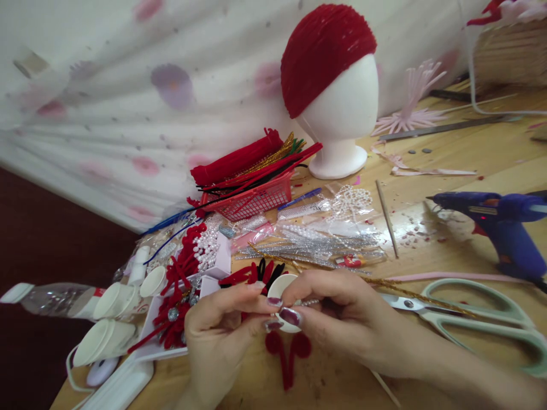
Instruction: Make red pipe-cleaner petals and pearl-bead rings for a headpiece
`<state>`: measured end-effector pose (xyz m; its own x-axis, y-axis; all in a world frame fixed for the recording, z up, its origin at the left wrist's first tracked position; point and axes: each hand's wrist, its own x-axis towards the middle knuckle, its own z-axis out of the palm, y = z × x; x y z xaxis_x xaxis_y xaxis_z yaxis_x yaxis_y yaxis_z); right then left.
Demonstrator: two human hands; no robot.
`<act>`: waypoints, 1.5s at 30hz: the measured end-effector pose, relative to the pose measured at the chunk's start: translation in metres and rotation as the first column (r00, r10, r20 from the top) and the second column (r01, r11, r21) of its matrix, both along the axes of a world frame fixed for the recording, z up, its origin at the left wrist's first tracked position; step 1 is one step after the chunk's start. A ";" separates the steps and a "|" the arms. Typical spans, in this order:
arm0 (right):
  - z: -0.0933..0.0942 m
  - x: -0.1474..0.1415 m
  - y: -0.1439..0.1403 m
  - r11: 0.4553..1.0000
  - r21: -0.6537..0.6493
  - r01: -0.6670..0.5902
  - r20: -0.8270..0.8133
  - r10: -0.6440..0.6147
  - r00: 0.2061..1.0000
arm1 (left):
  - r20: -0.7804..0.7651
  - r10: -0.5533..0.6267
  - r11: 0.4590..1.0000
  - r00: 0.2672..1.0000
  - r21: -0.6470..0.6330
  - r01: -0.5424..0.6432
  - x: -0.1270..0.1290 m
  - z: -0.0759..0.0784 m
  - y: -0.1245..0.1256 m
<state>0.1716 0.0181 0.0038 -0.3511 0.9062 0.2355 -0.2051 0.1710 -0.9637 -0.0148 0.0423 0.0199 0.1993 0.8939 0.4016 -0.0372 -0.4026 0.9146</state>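
Observation:
My left hand (226, 327) and my right hand (337, 319) meet fingertip to fingertip low in the middle of the head view. Both are closed in a pinch. A short strand of tiny silvery-white beads (308, 302) shows between my right thumb and forefinger. Whatever my left fingertips pinch is hidden by the fingers. Just behind the fingers is a round white cup or dish (281, 283), partly covered. Below them, on the table, lies a red fuzzy piece with two curled ends (288, 356). Red and black fuzzy loops (252, 273) lie beyond my hands.
Green-handled scissors (474, 319) lie beside my right forearm, with a blue glue gun (491, 219) beyond. A white foam head (342, 119) wears a red cap. A red basket (256, 199) holds fuzzy stems. Paper cups (102, 341), a bottle (51, 299) and a trinket box (160, 356) stand left.

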 end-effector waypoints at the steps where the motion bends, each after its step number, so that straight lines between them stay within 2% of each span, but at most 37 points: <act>1: 0.000 0.000 0.000 1.000 0.009 0.009 0.005 -0.009 1.000 | 0.021 0.001 1.000 1.000 -0.031 -0.001 0.002 0.000 0.000; 4: 0.000 0.000 0.001 0.999 0.025 0.027 0.021 -0.027 0.999 | 0.062 0.000 0.997 0.998 -0.081 0.005 0.005 0.001 -0.001; 8: 0.000 0.001 0.002 0.998 0.049 0.033 0.025 -0.034 0.999 | -0.001 -0.013 1.000 1.000 -0.024 0.013 0.003 0.003 0.001; 12: -0.001 0.002 0.002 0.998 0.056 0.038 0.022 -0.039 0.999 | -0.133 0.102 0.991 0.986 0.099 -0.089 -0.001 0.001 -0.002; 17: 0.004 0.003 0.003 0.996 0.017 0.092 0.025 -0.092 0.995 | -0.196 0.219 0.959 0.956 0.224 -0.174 0.000 -0.002 -0.008; 24: 0.006 0.004 0.001 0.996 -0.085 -0.037 -0.140 0.024 0.990 | -0.273 0.251 0.937 0.929 0.308 -0.163 -0.001 0.000 -0.005; 26: 0.006 0.005 0.000 0.994 -0.098 -0.048 -0.121 0.036 0.992 | -0.251 0.233 0.953 0.940 0.252 -0.168 -0.001 0.002 -0.004; 29: 0.004 0.005 -0.001 0.990 -0.131 -0.053 -0.085 0.042 0.996 | -0.189 0.191 0.980 0.963 0.085 -0.177 0.002 0.005 -0.003; 32: 0.000 0.004 -0.002 0.979 -0.181 -0.098 -0.135 0.074 0.988 | -0.151 0.179 0.980 0.972 -0.054 -0.189 0.004 0.007 -0.001; 35: -0.004 0.002 -0.003 0.972 -0.207 -0.111 -0.178 0.074 0.981 | -0.106 0.106 0.978 0.989 -0.169 -0.122 0.006 0.009 0.002; 38: -0.004 0.002 -0.003 0.974 -0.213 -0.082 -0.139 0.053 0.989 | -0.035 0.054 0.951 0.998 -0.302 -0.062 0.009 0.012 0.005; 40: -0.002 0.002 -0.002 0.972 -0.207 -0.112 -0.126 0.087 0.988 | -0.001 0.063 0.922 0.998 -0.383 -0.059 0.012 0.015 0.007; 45: 0.005 0.003 0.000 0.959 -0.151 -0.240 -0.238 0.200 0.950 | 0.044 -0.045 0.891 0.998 -0.450 0.060 0.016 0.015 0.014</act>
<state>0.1744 0.0180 0.0086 -0.5044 0.8459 0.1732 -0.4271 -0.0701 -0.9015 0.0014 0.0564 0.0349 0.2445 0.9690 -0.0352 -0.0785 0.0560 0.9953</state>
